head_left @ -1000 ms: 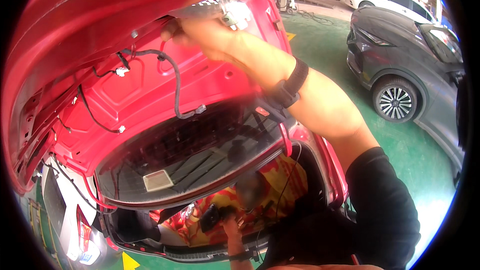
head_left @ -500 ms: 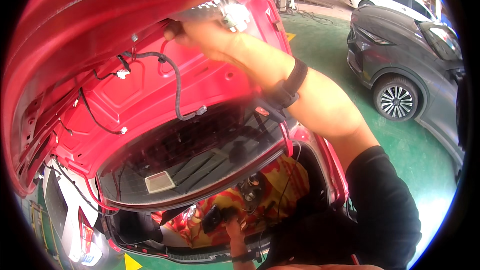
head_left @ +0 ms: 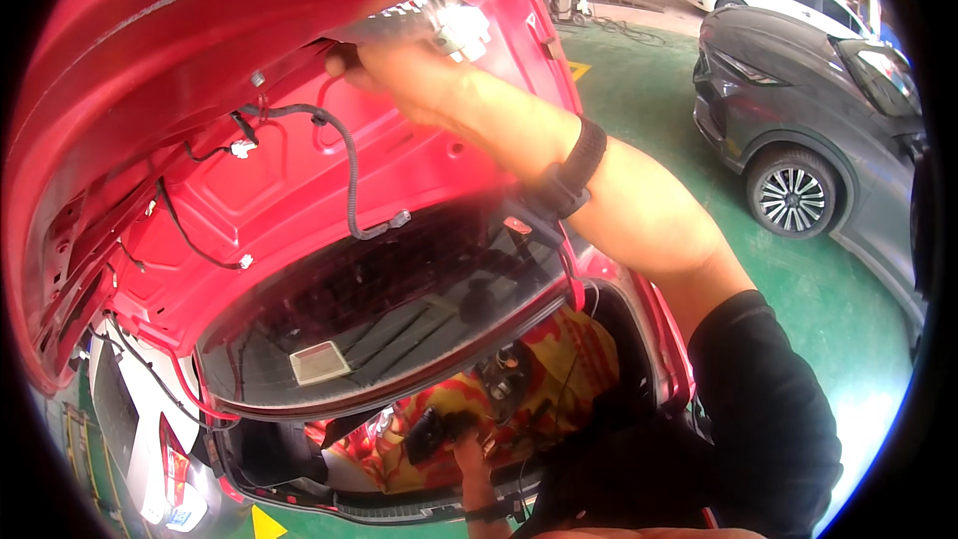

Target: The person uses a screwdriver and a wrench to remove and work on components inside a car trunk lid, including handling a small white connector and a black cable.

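Note:
The raised red tailgate [head_left: 210, 195] fills the upper left, its inner panel bare. My right hand [head_left: 404, 75] reaches up to the tailgate's lip beside a bright metal and pale fitting [head_left: 459, 28]. A finger curls down at the edge, but most fingers are hidden against the panel. On that wrist is a black watch [head_left: 574, 175]. Low in the trunk, my left hand [head_left: 471, 454] is closed on something dark that I cannot make out. Beside it lies a black object [head_left: 424, 436] on a red and yellow patterned cloth [head_left: 579, 359].
A corrugated wiring harness [head_left: 349, 155] and loose connectors [head_left: 242, 148] hang from the tailgate. The rear window [head_left: 399, 319] lies below. Another tool-like item [head_left: 504, 379] rests on the cloth. A dark grey car [head_left: 798, 120] stands at right, a white car [head_left: 165, 459] at left.
The view has shifted very slightly. My right hand stays at the tailgate's lip and my left hand stays low in the trunk; neither shows a clear change.

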Demonstrator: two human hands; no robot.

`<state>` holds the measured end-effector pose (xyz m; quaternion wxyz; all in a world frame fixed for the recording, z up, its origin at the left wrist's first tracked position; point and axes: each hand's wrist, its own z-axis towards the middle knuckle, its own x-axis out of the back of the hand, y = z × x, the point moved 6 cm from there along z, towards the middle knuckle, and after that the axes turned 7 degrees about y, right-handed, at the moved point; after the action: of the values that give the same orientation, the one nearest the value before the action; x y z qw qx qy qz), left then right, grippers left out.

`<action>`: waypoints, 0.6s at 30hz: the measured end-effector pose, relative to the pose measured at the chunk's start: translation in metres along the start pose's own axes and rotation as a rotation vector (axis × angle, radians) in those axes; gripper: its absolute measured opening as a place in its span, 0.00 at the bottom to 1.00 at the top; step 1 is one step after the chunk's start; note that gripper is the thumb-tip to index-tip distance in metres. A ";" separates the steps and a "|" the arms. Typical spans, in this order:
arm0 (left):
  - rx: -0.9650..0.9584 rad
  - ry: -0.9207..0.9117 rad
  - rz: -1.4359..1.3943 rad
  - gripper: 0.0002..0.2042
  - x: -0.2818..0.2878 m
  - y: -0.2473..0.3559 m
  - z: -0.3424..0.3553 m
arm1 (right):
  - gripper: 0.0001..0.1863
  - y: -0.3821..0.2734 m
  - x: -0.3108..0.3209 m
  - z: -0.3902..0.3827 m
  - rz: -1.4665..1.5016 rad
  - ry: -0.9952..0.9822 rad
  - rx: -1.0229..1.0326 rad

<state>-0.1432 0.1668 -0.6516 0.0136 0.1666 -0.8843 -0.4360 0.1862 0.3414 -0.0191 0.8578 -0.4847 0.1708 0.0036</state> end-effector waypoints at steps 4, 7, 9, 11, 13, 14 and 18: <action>0.027 0.026 0.036 0.14 -0.002 0.000 -0.006 | 0.10 -0.008 -0.010 0.000 0.003 -0.125 0.047; 0.014 0.020 0.036 0.14 -0.004 0.003 -0.008 | 0.09 -0.006 -0.003 0.006 0.014 -0.103 0.092; -0.007 0.004 0.018 0.14 -0.009 0.006 -0.010 | 0.09 0.005 0.004 0.015 -0.004 -0.023 0.106; 0.006 0.005 0.017 0.15 -0.010 0.009 -0.013 | 0.09 0.007 0.008 0.014 -0.021 0.051 0.117; 0.025 0.008 0.024 0.15 -0.011 0.011 -0.015 | 0.09 -0.006 0.006 -0.003 0.037 -0.014 0.139; 0.027 0.010 0.025 0.15 -0.010 0.011 -0.017 | 0.09 -0.008 0.002 -0.008 0.037 -0.014 0.139; 0.022 0.009 0.019 0.14 -0.004 0.005 -0.012 | 0.10 -0.013 -0.001 -0.010 0.035 -0.010 0.117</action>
<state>-0.1382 0.1612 -0.6398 0.0196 0.1604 -0.8905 -0.4253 0.1845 0.3264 -0.0130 0.8854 -0.4305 0.1750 0.0112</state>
